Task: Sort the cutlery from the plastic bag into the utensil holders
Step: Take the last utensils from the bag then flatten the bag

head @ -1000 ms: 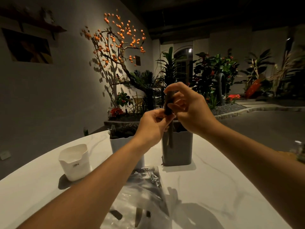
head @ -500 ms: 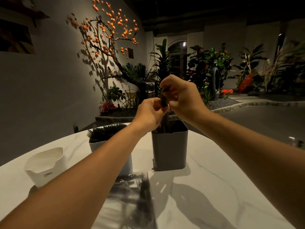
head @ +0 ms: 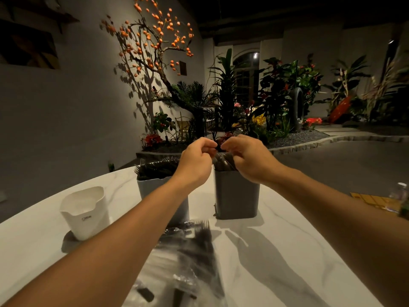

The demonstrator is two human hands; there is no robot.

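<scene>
Head view: both hands meet right above the dark grey holder [head: 236, 193], left hand [head: 194, 166] and right hand [head: 247, 160] fingers pinched together on a dark cutlery piece [head: 218, 147], seemingly upright over its mouth.

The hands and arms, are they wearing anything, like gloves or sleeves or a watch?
No. The left hand and right hand are bare, with no gloves and no rings that show. Both forearms are bare too: no sleeves, watch or bracelet anywhere in view.
</scene>
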